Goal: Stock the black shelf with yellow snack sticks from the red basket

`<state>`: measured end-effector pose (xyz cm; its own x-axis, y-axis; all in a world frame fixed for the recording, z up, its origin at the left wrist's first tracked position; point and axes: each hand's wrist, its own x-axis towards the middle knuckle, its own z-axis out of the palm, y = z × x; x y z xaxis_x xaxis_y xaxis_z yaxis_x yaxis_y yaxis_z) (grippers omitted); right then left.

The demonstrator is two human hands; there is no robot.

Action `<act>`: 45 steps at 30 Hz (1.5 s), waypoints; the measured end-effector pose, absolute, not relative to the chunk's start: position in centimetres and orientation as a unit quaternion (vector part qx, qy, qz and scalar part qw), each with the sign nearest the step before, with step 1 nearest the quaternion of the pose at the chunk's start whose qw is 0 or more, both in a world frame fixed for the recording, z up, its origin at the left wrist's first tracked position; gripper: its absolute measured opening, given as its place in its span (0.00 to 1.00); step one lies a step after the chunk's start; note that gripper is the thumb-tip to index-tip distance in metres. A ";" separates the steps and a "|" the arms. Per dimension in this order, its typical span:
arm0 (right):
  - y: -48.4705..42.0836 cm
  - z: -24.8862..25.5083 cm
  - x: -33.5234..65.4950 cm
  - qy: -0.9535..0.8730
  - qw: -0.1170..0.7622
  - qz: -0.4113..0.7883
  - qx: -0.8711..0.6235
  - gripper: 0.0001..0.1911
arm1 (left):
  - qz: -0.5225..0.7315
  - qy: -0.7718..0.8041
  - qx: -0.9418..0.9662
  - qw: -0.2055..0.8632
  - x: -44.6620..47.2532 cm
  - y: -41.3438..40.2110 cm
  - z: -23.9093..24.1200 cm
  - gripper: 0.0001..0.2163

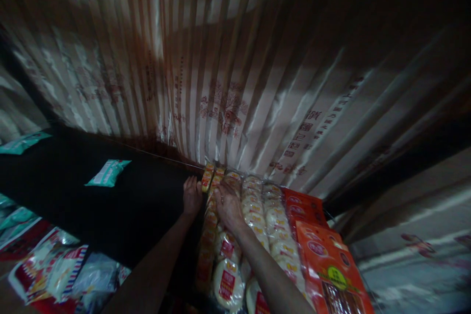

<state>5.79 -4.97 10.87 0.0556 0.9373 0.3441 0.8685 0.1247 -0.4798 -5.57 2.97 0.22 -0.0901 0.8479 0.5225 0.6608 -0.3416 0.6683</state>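
Observation:
Small yellow packets (207, 176) stand in narrow rows at the far end of the black shelf, against the wrapped back. My left hand (192, 197) is at the left side of these packets, fingers bent and thumb against the outermost one. My right hand (228, 203) reaches over the rows from the right, its fingers closed around a yellow packet in the second row. Its fingertips are partly hidden and dim. Right of it run rows of round, pale, clear-wrapped cakes (253, 201), with more wrapped cakes (228, 284) below my right wrist.
Orange-red snack bags (316, 250) lie at the right end of the shelf. A teal packet (108, 172) rests alone on the black surface (147, 196) to the left. Several mixed bags (51, 270) lie lower left. Pleated printed sheeting (228, 68) rises behind the shelf.

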 end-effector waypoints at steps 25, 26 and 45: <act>-2.5 11.0 5.9 -0.680 0.320 0.117 -0.649 0.27 | 0.443 0.530 0.691 0.214 -2.3 5.5 0.8 0.23; -2.4 11.1 5.8 -0.687 0.316 0.109 -0.645 0.27 | 0.443 0.536 0.687 0.210 -2.2 5.4 0.8 0.23; -7.3 14.0 7.7 -0.671 0.340 0.078 -0.655 0.24 | 0.480 0.611 0.607 0.167 -5.2 2.7 3.2 0.18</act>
<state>7.71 -7.27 13.96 0.0884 0.9311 0.3539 0.8247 0.1308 -0.5502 -5.21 2.75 3.24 -0.2066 0.9021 0.3789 0.5817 -0.1982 0.7889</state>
